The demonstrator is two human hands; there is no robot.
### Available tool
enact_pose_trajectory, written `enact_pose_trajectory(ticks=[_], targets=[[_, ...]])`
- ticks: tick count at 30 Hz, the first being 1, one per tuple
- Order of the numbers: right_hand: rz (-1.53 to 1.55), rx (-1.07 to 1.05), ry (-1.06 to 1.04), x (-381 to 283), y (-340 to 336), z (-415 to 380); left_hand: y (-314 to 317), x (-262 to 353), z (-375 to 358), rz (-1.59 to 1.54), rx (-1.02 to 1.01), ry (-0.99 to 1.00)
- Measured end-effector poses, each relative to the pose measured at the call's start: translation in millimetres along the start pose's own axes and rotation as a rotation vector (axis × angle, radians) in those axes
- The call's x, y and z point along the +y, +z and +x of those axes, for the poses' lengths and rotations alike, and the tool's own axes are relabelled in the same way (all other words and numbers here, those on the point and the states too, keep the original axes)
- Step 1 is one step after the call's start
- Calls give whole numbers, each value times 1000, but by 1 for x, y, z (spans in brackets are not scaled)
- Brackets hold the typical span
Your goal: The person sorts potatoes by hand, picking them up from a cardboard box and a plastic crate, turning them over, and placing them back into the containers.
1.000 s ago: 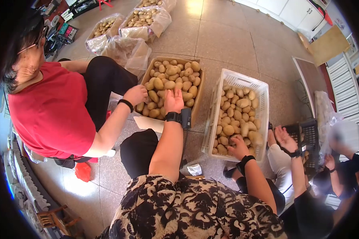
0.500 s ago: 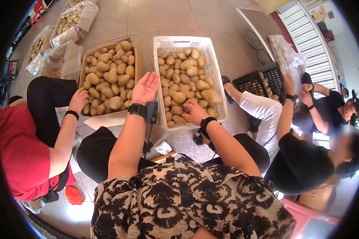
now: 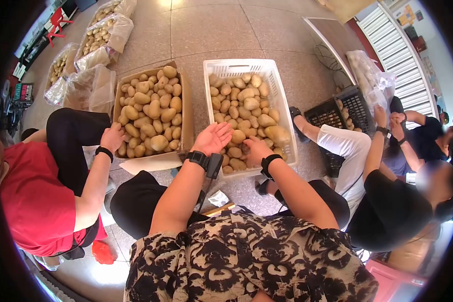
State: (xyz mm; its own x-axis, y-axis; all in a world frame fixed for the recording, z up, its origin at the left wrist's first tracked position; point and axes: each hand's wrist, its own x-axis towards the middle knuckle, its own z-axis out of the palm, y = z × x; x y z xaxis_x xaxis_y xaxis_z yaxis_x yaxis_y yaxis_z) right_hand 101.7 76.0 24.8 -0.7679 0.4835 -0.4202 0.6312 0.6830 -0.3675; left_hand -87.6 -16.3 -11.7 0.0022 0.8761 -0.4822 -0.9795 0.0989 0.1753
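Observation:
A white plastic crate full of potatoes stands on the floor before me. My left hand is held palm up over the crate's near left side, fingers stretched out and nothing on the palm. Close by on its right, my right hand reaches down among the potatoes at the near end. Its fingers curl around a potato, mostly hidden behind them. Both wrists wear black straps, the left one with a small box.
To the left is a cardboard box of potatoes, with a co-worker's hand at its near left edge. A black crate and a seated person in white trousers are on the right. Bagged boxes of potatoes stand far left.
My left hand has moved right, from the crate's left edge to over its potatoes, nearer my right hand. My right hand stays among the potatoes. The whole view has shifted slightly.

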Motion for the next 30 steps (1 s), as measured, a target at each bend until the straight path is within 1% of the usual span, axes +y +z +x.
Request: enact_pose_trajectory(ticks=[2, 4, 6, 9, 12, 14, 16, 18, 20, 22, 24, 26, 27, 28, 30], targets=[[-49, 14, 33, 8, 7, 6, -2, -2, 0, 2, -8, 4], [-103, 36, 64, 3, 0, 10, 2, -1, -2, 44, 3, 11], [-271, -27, 120, -4, -8, 10, 0, -1, -1, 44, -11, 11], [-329, -16, 93, -8, -10, 11, -2, -3, 0, 53, -21, 22], [-309, -31, 80, -9, -9, 12, -4, -4, 2, 52, -6, 44], [-279, -96, 51, 4, 3, 22, -2, -4, 1, 24, -13, 7], [-356, -238, 39, -8, -15, 15, -4, -4, 0, 21, -9, 37], [-275, -315, 130, -21, -28, 5, -3, -4, 0, 18, -25, 52], [-271, -303, 144, -22, -29, 1, -1, -5, -1, -6, -12, 58], [-105, -244, 158, -14, -25, 4, -5, -7, 1, -23, -11, 85], [-115, -253, 196, -16, -30, 5, -7, -8, 3, -52, -54, 89], [139, -23, 222, -24, -41, 2, -6, -11, 5, -42, -43, 84], [219, 28, 210, -28, -44, 6, -2, -9, 3, -28, -21, 89], [219, 29, 204, -32, -50, 8, 1, -8, 0, -27, -21, 94], [365, 100, 164, -47, -60, 11, 10, -7, -10, 19, 26, 53]])
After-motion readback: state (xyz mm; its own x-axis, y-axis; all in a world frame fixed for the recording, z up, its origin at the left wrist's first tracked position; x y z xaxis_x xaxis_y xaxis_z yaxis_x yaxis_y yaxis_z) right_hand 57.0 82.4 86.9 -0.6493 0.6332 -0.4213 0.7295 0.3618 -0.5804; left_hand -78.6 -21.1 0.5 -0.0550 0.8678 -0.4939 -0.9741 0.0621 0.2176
